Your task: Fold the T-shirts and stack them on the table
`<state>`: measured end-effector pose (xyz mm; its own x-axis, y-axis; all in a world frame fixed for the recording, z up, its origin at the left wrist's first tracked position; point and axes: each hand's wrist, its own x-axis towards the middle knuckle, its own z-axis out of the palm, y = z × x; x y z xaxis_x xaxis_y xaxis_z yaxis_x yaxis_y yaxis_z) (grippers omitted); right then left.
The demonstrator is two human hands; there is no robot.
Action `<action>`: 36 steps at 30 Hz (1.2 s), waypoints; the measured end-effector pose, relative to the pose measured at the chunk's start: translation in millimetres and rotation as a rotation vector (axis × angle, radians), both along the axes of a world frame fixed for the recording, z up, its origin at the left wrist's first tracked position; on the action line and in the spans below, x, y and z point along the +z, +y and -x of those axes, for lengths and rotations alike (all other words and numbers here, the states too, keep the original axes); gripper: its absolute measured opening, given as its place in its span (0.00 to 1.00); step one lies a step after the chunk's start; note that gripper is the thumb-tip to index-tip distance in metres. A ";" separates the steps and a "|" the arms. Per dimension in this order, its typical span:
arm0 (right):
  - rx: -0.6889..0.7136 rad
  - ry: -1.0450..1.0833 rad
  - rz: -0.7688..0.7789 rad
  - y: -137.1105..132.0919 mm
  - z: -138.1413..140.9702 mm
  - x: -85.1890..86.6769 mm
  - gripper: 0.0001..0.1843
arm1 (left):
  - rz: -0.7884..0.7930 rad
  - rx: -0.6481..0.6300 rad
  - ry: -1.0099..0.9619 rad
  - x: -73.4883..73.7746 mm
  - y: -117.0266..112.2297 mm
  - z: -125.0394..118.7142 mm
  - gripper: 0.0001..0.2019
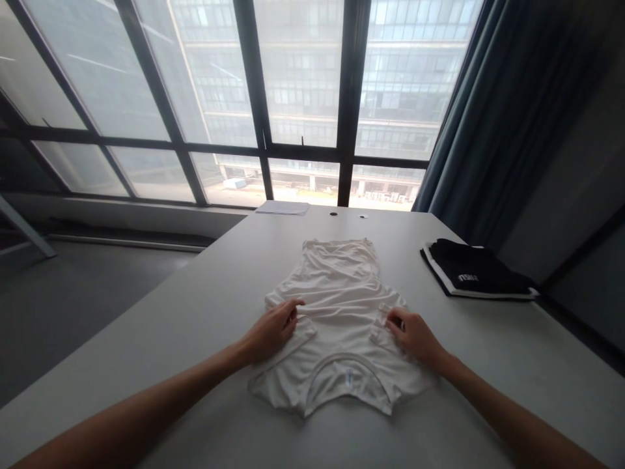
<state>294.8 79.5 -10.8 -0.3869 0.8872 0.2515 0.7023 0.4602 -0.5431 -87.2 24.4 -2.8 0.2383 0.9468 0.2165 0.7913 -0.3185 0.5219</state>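
Note:
A white T-shirt (339, 306) lies spread on the grey table (205, 306), its collar toward me and both sleeves folded in over the body. My left hand (273, 331) rests on the folded left sleeve, fingers curled and pressing the fabric down. On the folded right sleeve, my right hand (414, 333) has its fingers bent around the sleeve's edge. Both forearms reach in from the bottom of the view.
A folded black garment (476, 277) with white trim and a white logo lies at the table's right side. Sheets of white paper (283, 208) and a cable hole (333, 213) sit at the far edge. Large windows and a dark curtain (512, 111) stand beyond.

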 end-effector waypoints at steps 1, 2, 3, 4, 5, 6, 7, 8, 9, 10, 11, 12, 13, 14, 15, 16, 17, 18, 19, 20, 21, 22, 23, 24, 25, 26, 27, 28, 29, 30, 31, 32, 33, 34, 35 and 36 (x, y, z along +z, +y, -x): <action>-0.028 0.046 0.013 1.0 -2.9 1.1 0.09 | 0.010 -0.003 -0.004 0.5 0.5 2.6 0.19; -0.048 0.077 0.019 1.0 -5.3 2.1 0.10 | 0.011 -0.019 0.011 1.7 0.1 4.0 0.20; -0.051 0.084 0.018 -0.1 -6.7 2.7 0.10 | 0.000 -0.044 0.042 3.2 -1.3 4.0 0.20; -0.034 0.063 0.010 -2.3 -6.9 2.9 0.09 | -0.021 -0.068 0.081 4.7 -3.3 2.4 0.20; -0.002 0.024 -0.002 -5.0 -5.7 2.5 0.09 | -0.047 -0.086 0.118 6.0 -5.4 -0.5 0.19; 0.032 -0.021 -0.017 -8.0 -3.6 1.7 0.08 | -0.072 -0.098 0.146 6.8 -7.1 -4.0 0.16; 0.057 -0.058 -0.032 -10.6 -1.0 0.4 0.07 | -0.091 -0.102 0.154 6.9 -7.9 -7.5 0.12; 0.068 -0.081 -0.045 -12.5 1.6 -1.1 0.06 | -0.098 -0.099 0.137 6.3 -7.5 -10.3 0.09; 0.066 -0.087 -0.051 -13.4 3.6 -2.6 0.06 | -0.090 -0.089 0.101 5.3 -5.9 -11.7 0.09; 0.060 -0.078 -0.046 -13.4 4.6 -3.9 0.07 | -0.070 -0.075 0.054 4.0 -3.4 -11.7 0.09; 0.059 -0.056 -0.031 -12.7 4.6 -4.8 0.08 | -0.045 -0.056 0.005 2.8 -0.5 -10.1 0.10; 0.063 -0.024 -0.008 -11.6 3.7 -5.3 0.09 | -0.022 -0.036 -0.041 1.8 2.2 -7.6 0.11; 0.067 0.016 0.015 -10.6 2.2 -5.1 0.09 | -0.005 -0.022 -0.074 1.3 4.0 -4.7 0.11; 0.066 0.060 0.036 -9.9 0.7 -4.5 0.10 | 0.004 -0.020 -0.090 1.4 4.5 -2.0 0.11; 0.060 0.101 0.053 -9.8 -0.7 -3.3 0.11 | 0.003 -0.032 -0.085 2.1 3.5 -0.3 0.11; 0.050 0.138 0.066 -10.2 -1.7 -1.9 0.12 | -0.008 -0.053 -0.061 3.3 1.2 0.2 0.11; 0.035 0.173 0.076 -11.0 -2.4 -0.2 0.13 | -0.024 -0.076 -0.025 4.7 -2.0 -0.9 0.11; 0.019 0.208 0.084 -11.8 -3.2 1.4 0.14 | -0.043 -0.091 0.015 6.2 -5.5 -3.2 0.11; -0.004 0.248 0.089 -12.5 -4.5 2.8 0.14 | -0.058 -0.097 0.049 7.4 -8.8 -6.3 0.09; -0.038 0.295 0.089 -12.7 -6.8 3.8 0.15 | -0.067 -0.096 0.067 8.2 -11.1 -9.7 0.06; -0.079 0.347 0.085 -12.3 -10.4 4.3 0.16 | -0.065 -0.089 0.062 8.6 -12.4 -12.6 0.05; -0.127 0.407 0.079 -11.4 -15.7 4.2 0.16 | -0.056 -0.076 0.030 8.6 -12.4 -14.5 0.06; -0.177 0.472 0.076 -9.9 -22.8 3.5 0.16 | -0.044 -0.055 -0.024 8.5 -11.4 -14.8 0.07; -0.227 0.539 0.078 -8.2 -31.5 2.6 0.17 | -0.035 -0.019 -0.092 8.6 -9.8 -13.4 0.08; -0.274 0.610 0.088 -6.6 -41.8 1.4 0.17 | -0.030 0.031 -0.170 9.2 -8.0 -10.1 0.08; -0.319 0.678 0.107 -5.5 -53.2 0.1 0.17 | -0.030 0.090 -0.250 10.5 -6.5 -5.2 0.09; -0.361 0.729 0.123 -5.0 -65.5 -1.1 0.17 | -0.035 0.156 -0.325 12.7 -5.9 1.1 0.10; -0.397 0.753 0.131 -5.3 -78.6 -2.4 0.17 | -0.041 0.220 -0.389 15.6 -6.4 8.4 0.12; -0.430 0.744 0.126 -6.5 -92.1 -3.6 0.17 | -0.042 0.277 -0.444 18.9 -8.3 16.1 0.14; -0.464 0.684 0.105 -8.5 -106.1 -5.2 0.17 | -0.037 0.324 -0.494 22.2 -11.6 23.9 0.16; -0.493 0.579 0.071 -11.1 -120.4 -7.1 0.16 | -0.024 0.364 -0.543 25.0 -16.1 31.8 0.17; -0.509 0.465 0.044 -14.0 -134.6 -9.6 0.16 | -0.001 0.397 -0.589 26.8 -21.5 39.8 0.18; -0.533 0.376 0.033 -16.9 -148.5 -12.6 0.16 | 0.042 0.422 -0.623 27.5 -27.4 48.1 0.18; -0.559 0.333 0.031 -19.8 -161.6 -15.7 0.16 | 0.103 0.446 -0.632 27.2 -33.4 57.1 0.19; -0.554 0.289 0.057 -22.5 -173.3 -18.7 0.16 | 0.179 0.468 -0.611 26.4 -38.9 66.9 0.19; -0.530 0.243 0.094 -25.1 -182.9 -20.9 0.15 | 0.266 0.491 -0.551 25.6 -43.5 77.6 0.18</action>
<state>477.8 54.3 -31.7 0.1742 0.9665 0.1883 0.6737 0.0225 -0.7387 -164.7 -19.1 22.8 -0.2968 0.9526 -0.0664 0.4140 0.1910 0.8900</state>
